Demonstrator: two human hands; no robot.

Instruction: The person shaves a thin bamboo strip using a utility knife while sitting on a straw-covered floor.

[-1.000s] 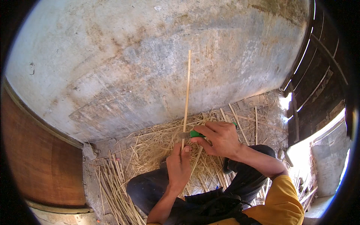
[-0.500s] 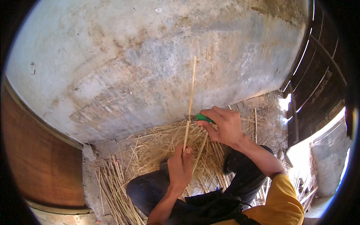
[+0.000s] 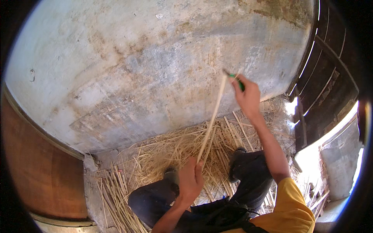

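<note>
My left hand (image 3: 189, 180) is closed around the lower end of a thin, pale bamboo strip (image 3: 211, 124), low between my knees. The strip slants up and to the right, away from me. Near its far tip, my right hand (image 3: 249, 97) grips a green-handled knife (image 3: 241, 84). The dark blade reaches just past the tip of the strip; whether it touches the bamboo is too blurred to tell. A small pale sliver shows by the right fingers.
Bamboo shavings (image 3: 163, 155) lie heaped on the floor between my feet and the stained wall (image 3: 155, 77). Cut strips (image 3: 118, 198) are bundled at my left, and more lie at the right. A brown panel (image 3: 46, 163) stands left, dark boards (image 3: 326, 81) right.
My right hand and the knife have moved up and right, from mid-strip to its far tip. The strip now leans further right, and my left hand has shifted slightly down.
</note>
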